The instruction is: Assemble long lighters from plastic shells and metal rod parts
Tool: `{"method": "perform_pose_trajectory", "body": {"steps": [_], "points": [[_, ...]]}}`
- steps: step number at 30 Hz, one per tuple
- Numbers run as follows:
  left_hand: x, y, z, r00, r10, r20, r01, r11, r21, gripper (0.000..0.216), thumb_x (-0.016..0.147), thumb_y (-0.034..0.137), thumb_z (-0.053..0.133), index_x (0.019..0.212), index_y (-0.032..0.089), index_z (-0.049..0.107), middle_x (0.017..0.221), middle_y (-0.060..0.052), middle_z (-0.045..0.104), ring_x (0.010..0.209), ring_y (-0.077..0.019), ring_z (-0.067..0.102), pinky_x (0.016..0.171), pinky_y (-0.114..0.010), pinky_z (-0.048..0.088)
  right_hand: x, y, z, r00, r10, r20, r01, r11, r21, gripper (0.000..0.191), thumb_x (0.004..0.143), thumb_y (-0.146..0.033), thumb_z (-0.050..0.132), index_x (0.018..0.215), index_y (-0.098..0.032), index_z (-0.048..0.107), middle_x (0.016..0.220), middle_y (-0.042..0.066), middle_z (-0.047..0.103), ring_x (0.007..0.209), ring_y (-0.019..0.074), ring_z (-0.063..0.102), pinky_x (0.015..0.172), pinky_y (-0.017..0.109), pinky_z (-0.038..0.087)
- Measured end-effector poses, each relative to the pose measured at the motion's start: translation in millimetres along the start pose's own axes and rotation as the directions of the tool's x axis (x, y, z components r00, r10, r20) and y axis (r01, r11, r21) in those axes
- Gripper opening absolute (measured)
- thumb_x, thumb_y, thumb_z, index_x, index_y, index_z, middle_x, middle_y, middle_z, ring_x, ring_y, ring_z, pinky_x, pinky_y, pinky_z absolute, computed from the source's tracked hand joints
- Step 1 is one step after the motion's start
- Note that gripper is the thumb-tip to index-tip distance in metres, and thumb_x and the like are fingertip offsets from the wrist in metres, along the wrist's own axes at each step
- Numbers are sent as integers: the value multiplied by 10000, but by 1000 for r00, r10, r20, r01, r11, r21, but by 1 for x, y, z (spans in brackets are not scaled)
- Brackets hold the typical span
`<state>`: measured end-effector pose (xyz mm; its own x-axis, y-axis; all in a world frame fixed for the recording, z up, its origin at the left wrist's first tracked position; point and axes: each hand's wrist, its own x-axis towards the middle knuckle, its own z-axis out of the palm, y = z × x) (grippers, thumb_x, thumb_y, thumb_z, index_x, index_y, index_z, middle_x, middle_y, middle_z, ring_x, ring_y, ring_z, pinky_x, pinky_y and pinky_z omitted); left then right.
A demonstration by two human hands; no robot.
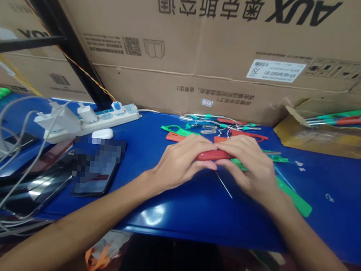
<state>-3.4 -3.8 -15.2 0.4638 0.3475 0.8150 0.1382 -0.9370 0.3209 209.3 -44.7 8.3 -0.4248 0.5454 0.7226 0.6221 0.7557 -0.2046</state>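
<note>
My left hand (182, 161) and my right hand (249, 165) meet over the blue table (192, 209), both closed round one red plastic strip (212, 155) held flat between them. A thin metal wire (223, 185) sticks out below the strip toward me. Under my right wrist lies a green plastic strip (292, 198). Just behind my hands sits a pile of red and green strips with wires (219, 127).
A phone (96, 168) lies left of my left hand, with a white earbud case (102, 133) and a power strip with chargers (86, 118) behind it. Cables and tablets crowd the left edge. A torn cardboard box of strips (330, 135) stands at the right; big cartons wall the back.
</note>
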Motion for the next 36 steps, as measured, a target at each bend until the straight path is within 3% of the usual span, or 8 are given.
{"method": "perform_pose_trajectory", "body": {"steps": [5, 10, 12, 15, 20, 25, 31, 36], "points": [[0, 6, 2, 998, -50, -35, 48, 998, -50, 204, 1032, 317, 559, 1158, 181, 644, 1080, -71, 737, 1030, -183, 691, 913, -339, 558, 0, -9, 2, 999, 18, -37, -20, 998, -57, 168, 1011, -339, 582, 1085, -260, 711, 890, 41, 753, 776, 215, 648, 799, 410, 477], [3, 8, -1, 991, -130, -44, 127, 990, -62, 217, 1050, 326, 523, 1148, 181, 651, 1113, -72, 729, 1048, -175, 679, 934, -323, 539, 1, -9, -2, 987, 88, -138, -104, 988, -111, 190, 967, -369, 657, 1142, -306, 697, 1054, 44, 766, 962, 260, 685, 934, 465, 480], [4, 6, -3, 969, -218, -113, 210, 974, -81, 254, 1053, 377, 517, 1151, 186, 653, 1072, -58, 734, 989, -158, 686, 904, -299, 541, -1, -9, -4, 941, 162, -296, -211, 967, -142, 233, 935, -425, 693, 1136, -307, 693, 1100, 59, 752, 1035, 280, 675, 953, 471, 485], [3, 4, -3, 885, -384, -263, 341, 920, -194, 318, 1056, 448, 488, 1140, 193, 658, 924, -25, 719, 766, -113, 668, 723, -238, 550, -5, -11, -2, 841, 317, -439, -373, 927, -46, 183, 975, -454, 626, 977, -286, 698, 801, 25, 729, 745, 210, 678, 749, 383, 530], [3, 11, 8, 797, -583, -160, 472, 766, -437, 420, 1064, 507, 420, 1183, 185, 663, 721, 4, 631, 548, -95, 565, 475, -204, 464, -5, -11, 12, 799, 601, -27, -575, 776, 259, 451, 1000, -600, 486, 854, -229, 697, 694, 36, 712, 584, 184, 653, 597, 335, 529], [-5, 9, 18, 946, -325, -9, 322, 939, -120, 382, 1004, 425, 597, 1310, 199, 631, 1108, -76, 745, 929, -186, 714, 844, -339, 598, 1, -10, 23, 680, 728, 87, -624, 514, 588, 500, 993, -638, 453, 1233, -241, 639, 1055, 96, 761, 856, 241, 737, 674, 359, 601], [-12, 1, 22, 965, -155, 213, 112, 973, 200, 385, 1025, 333, 548, 1360, 144, 573, 1287, -132, 697, 1170, -252, 675, 929, -406, 593, -2, -18, 32, 856, 514, 46, -475, 749, 462, 838, 976, -443, 582, 1633, -330, 74, 1472, 117, 565, 1124, 246, 680, 1004, 440, 546], [-6, 0, 17, 919, -223, 327, 126, 948, 293, 399, 1043, 457, 490, 1264, 167, 652, 1127, -101, 757, 1004, -252, 731, 816, -379, 605, -9, 0, 21, 905, 419, -78, -419, 908, 22, 624, 1021, -345, 461, 1608, -297, 254, 1445, 91, 598, 1137, 270, 675, 949, 418, 549]]}}
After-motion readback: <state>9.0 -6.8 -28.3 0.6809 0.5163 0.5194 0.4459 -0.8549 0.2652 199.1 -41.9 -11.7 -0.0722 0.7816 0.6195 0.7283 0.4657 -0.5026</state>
